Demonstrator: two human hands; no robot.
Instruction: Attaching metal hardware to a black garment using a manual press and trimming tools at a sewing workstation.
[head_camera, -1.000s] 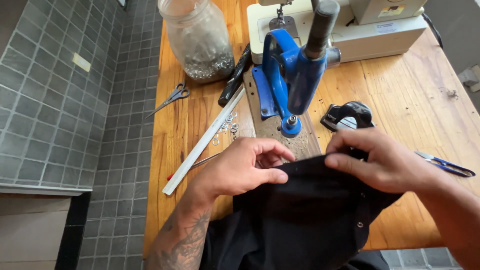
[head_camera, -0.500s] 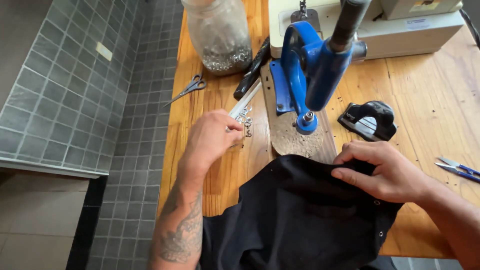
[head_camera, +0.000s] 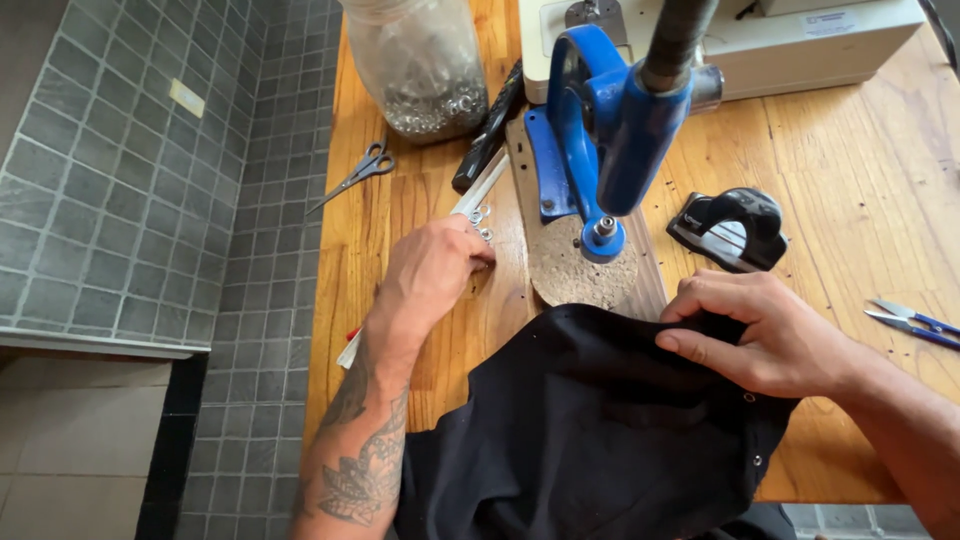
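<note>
My left hand (head_camera: 432, 272) rests on the wooden table (head_camera: 860, 170), its fingertips at a few small metal rings (head_camera: 482, 214) beside a white ruler (head_camera: 478, 192). Whether a ring is pinched I cannot tell. My right hand (head_camera: 765, 330) grips the upper edge of a black garment (head_camera: 590, 420) that lies over the table's front edge. Just beyond the garment stands a blue hand press (head_camera: 615, 120) on a worn board (head_camera: 575, 270).
A glass jar (head_camera: 420, 65) of metal rings stands at the back left, small scissors (head_camera: 355, 175) to its left. A black tool (head_camera: 732, 228) sits right of the press, blue snips (head_camera: 915, 322) at far right, a white sewing machine (head_camera: 800, 45) behind. Grey tiled wall at left.
My left hand has let go of the black garment and moved forward-left to the small metal rings by the ruler. My right hand still holds the garment's edge.
</note>
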